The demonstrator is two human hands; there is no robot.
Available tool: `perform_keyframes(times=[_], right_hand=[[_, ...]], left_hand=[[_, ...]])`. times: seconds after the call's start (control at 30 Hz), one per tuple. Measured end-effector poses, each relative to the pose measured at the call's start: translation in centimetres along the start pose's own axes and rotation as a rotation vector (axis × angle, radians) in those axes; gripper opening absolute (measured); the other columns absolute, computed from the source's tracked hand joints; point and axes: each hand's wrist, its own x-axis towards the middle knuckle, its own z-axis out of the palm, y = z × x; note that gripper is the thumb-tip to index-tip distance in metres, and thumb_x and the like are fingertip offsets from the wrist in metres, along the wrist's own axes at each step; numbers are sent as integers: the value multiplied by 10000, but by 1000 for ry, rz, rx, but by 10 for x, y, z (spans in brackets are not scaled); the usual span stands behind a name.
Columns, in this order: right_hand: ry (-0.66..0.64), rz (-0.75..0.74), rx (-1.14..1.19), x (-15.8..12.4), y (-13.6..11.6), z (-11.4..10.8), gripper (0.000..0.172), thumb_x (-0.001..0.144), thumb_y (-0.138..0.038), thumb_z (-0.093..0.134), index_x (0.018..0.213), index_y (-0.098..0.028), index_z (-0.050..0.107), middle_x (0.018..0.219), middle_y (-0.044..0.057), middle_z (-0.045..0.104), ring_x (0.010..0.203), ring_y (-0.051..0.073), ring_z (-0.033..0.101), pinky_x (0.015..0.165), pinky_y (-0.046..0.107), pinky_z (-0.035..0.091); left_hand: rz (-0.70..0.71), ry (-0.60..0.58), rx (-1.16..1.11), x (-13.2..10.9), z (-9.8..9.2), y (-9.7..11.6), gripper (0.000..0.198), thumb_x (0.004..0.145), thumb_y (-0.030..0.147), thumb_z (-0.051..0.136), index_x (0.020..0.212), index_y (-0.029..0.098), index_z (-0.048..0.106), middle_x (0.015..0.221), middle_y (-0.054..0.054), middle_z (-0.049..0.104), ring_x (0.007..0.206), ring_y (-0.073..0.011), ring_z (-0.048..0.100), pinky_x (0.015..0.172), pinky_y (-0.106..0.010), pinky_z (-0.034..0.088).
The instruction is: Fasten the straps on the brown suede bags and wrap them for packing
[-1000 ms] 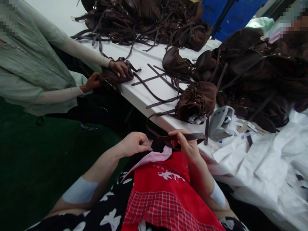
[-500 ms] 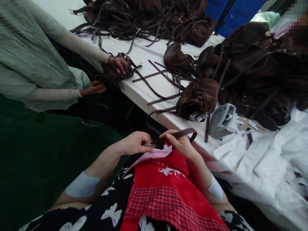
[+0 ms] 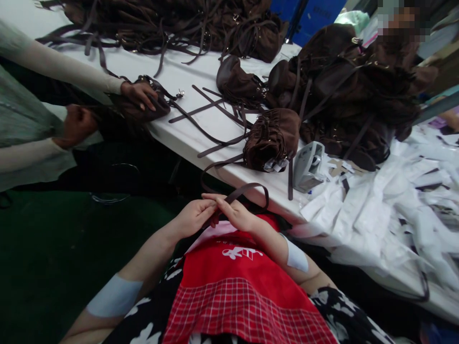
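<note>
Pinching the brown strap [image 3: 247, 187] at lower centre, my left hand [image 3: 193, 217] and right hand [image 3: 236, 215] meet fingertip to fingertip, each grip pressed together on it; its long axis arcs up and right from my right hand, the nearer one, looping toward the fringed bag [image 3: 272, 138] on the worktop [image 3: 201, 79].

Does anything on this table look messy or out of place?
Yes: white scraps lie heaped at the right, spilling over the table edge. Loose brown straps cross untidily, and a fringed bag lies tipped on its side.
</note>
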Motion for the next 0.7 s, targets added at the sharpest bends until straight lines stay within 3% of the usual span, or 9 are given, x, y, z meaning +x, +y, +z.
perform_keyframes(times=[0.13, 0.2, 0.33, 0.5, 0.6, 0.7], right_hand=[[325, 71, 228, 8, 2, -12, 559, 910, -638, 473, 1107, -175, 718, 1052, 90, 739, 1036, 228, 680, 979, 392, 496], [403, 99, 299, 11, 2, -25, 573, 914, -645, 452, 1078, -169, 727, 1016, 88, 751, 1022, 224, 692, 994, 396, 490], [316, 97, 158, 13, 4, -32, 570, 934, -624, 427, 1088, -167, 730, 1052, 90, 748, 1044, 216, 688, 994, 377, 492], [169, 44, -224, 10, 5, -3, 419, 1002, -426, 412, 1174, -176, 702, 1201, 81, 704, 1162, 200, 633, 1030, 333, 454], [105, 36, -346, 8, 3, 10, 325, 982, -327, 493, 1161, -167, 711, 1210, 83, 703, 1190, 210, 617, 1045, 318, 433], [185, 62, -224, 11, 2, 1, 281, 960, -338, 543, 1089, -180, 736, 1140, 64, 732, 1123, 197, 653, 1009, 303, 458]], left_hand=[[-76, 29, 89, -5, -11, -5, 450, 903, 572, 476, 747, 177, 625, 497, 33, 557, 413, -97, 512, 405, -182, 388], [-136, 11, 101, -8, -17, -12, 472, 882, 609, 485, 759, 178, 633, 484, 35, 546, 400, -101, 505, 388, -184, 381], [-194, 17, 70, -9, -16, -19, 530, 870, 657, 462, 803, 167, 652, 540, -2, 612, 439, -128, 562, 409, -208, 430], [-144, 77, 49, 2, 2, -13, 509, 887, 631, 443, 798, 165, 625, 588, -29, 647, 490, -153, 611, 486, -245, 502], [-95, 109, 138, 4, 0, -20, 474, 910, 588, 417, 720, 183, 575, 510, 5, 575, 420, -127, 537, 427, -221, 437], [-88, 121, 291, -3, -15, -33, 471, 908, 581, 415, 714, 187, 586, 465, 32, 509, 386, -108, 466, 384, -203, 357]])
